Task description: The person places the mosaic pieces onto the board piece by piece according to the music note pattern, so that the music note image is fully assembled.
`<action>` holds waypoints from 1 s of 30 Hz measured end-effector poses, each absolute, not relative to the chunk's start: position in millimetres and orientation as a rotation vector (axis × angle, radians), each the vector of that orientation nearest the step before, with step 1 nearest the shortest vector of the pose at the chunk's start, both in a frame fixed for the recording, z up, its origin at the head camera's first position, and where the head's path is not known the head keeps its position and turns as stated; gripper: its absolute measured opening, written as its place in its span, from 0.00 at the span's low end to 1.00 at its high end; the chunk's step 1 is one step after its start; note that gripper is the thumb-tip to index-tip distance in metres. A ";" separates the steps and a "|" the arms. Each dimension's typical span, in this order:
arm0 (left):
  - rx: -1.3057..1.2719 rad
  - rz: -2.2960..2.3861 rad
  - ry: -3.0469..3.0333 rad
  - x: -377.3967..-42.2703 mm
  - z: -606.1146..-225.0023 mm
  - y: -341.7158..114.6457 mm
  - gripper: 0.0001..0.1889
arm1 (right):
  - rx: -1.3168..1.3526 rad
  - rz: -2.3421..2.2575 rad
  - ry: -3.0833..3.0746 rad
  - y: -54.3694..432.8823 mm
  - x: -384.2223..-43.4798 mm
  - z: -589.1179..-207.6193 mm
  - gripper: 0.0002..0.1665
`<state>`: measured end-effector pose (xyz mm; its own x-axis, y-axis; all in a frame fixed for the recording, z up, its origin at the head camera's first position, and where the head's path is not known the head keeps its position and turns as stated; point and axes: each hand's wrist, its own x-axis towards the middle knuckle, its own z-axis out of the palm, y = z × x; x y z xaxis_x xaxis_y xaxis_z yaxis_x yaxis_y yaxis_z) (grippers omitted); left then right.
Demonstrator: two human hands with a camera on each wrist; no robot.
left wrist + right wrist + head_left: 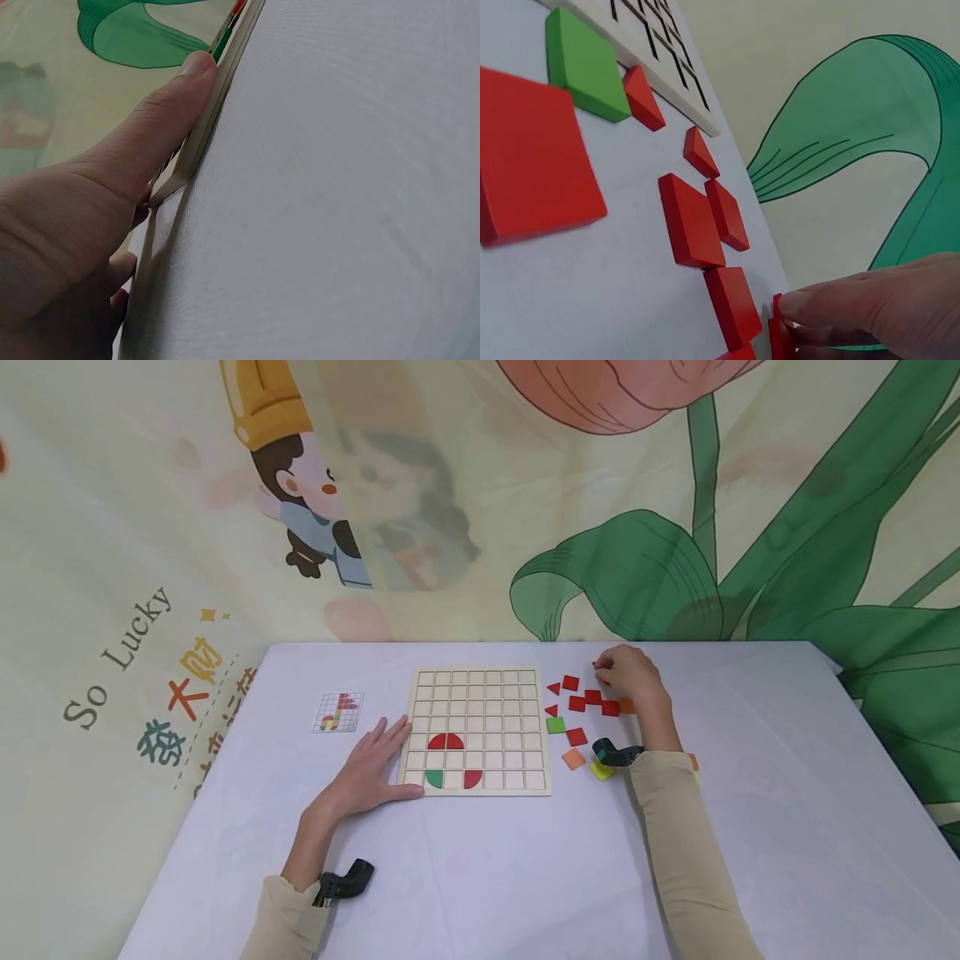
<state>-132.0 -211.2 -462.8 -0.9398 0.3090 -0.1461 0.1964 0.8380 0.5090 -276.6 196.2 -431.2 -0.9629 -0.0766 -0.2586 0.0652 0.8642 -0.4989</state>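
My left hand (pixel 367 772) rests spread at the near left corner of a wooden grid board (pixel 483 678). Its thumb (pixel 169 112) lies along the board's front edge, with the fingers along the left side. Two red quarter-circle pieces (pixel 446 742) sit side by side in the grid. Closer to the front are a green quarter-circle (pixel 434 778) and another red one (pixel 472 778). Right of the board, at the far side, my right hand (pixel 632 675) pinches a small red piece (pixel 781 339) between thumb and fingers; its shape is mostly hidden.
Loose red squares (pixel 571 682), two red triangles (pixel 552 688), a green square (pixel 555 725), an orange square (pixel 573 759) and a yellow piece (pixel 601 770) lie between board and right forearm. A small pattern card (pixel 337 712) lies left of the board. A printed cloth hangs behind the table.
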 end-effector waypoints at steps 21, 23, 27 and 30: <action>0.359 0.731 2.778 -133.0 -460.1 -209.9 0.55 | -0.077 -0.702 2.848 186.6 -278.3 -434.6 0.11; 0.363 0.732 2.781 -133.2 -459.7 -210.0 0.55 | -0.081 -0.695 2.863 185.8 -278.7 -434.8 0.10; 0.365 0.731 2.785 -132.8 -460.1 -210.3 0.55 | -0.089 -0.681 2.873 184.4 -279.0 -436.3 0.09; 0.362 0.724 2.782 -131.9 -461.2 -210.3 0.55 | -0.098 -0.681 2.867 184.5 -279.0 -438.6 0.09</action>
<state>-131.9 -210.3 -461.2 -0.9395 0.2968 -0.1707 0.1760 0.8463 0.5028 -279.0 184.5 -438.6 -0.9791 -0.1082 -0.1720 -0.0193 0.8921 -0.4514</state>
